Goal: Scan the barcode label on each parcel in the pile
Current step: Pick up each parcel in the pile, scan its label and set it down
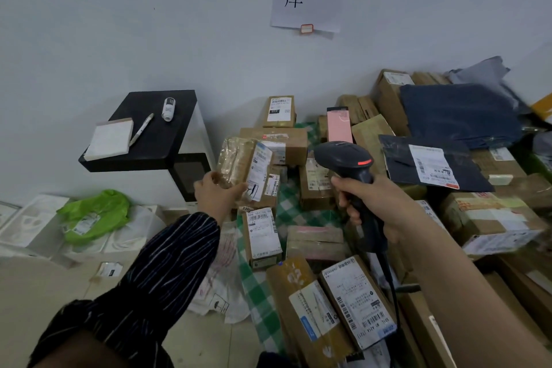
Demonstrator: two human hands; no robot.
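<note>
Left hand (218, 193): gripping taped parcel (239, 160) beside scanner (343, 158)
Right hand (379, 206): clenching scanner
Progress: probably most of pile (313, 240) left

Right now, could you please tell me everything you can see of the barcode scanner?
The barcode scanner is a dark, pistol-shaped unit, seemingly plastic, with a red-orange strip on its head. The right hand grips its handle, holding it above the parcel pile, head aimed left toward the taped parcel held up by the left hand. A dark cable hangs from the handle's base. Only the hand appears to touch it.
</note>
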